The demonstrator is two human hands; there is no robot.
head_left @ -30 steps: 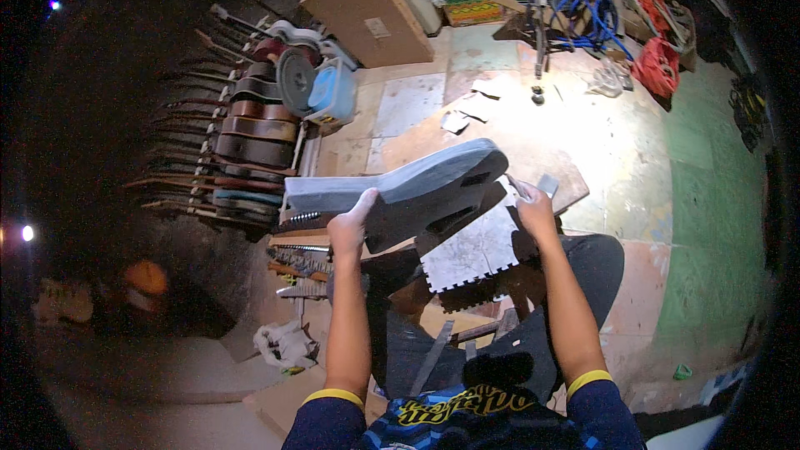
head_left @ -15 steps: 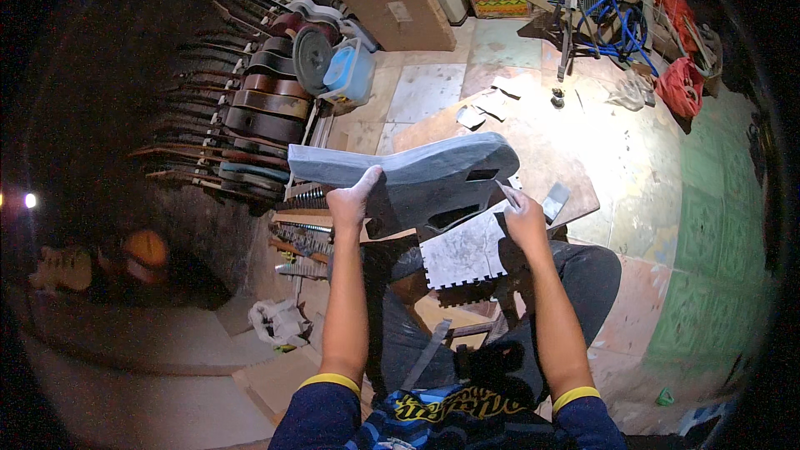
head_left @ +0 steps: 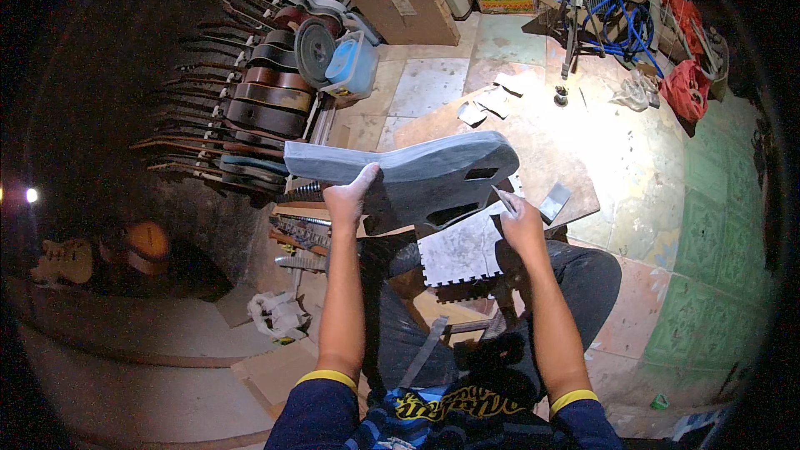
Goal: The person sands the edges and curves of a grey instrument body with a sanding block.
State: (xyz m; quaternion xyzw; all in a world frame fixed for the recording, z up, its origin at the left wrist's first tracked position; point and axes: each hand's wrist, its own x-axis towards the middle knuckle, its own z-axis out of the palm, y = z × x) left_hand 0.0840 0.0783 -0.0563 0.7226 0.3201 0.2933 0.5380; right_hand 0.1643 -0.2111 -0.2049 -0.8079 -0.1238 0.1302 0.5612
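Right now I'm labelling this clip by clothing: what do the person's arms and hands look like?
Both forearms are bare, with no gloves, watch or rings visible. The left hand and right hand come from short dark blue sleeves, each ending in a yellow cuff band above the elbow. The shirt front shows blue stripes and a yellow printed design.

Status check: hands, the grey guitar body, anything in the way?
Left hand gripping the grey guitar body, held up on edge. Right hand at its lower right edge, pinching something small. Foam mat beneath. Nothing blocking.
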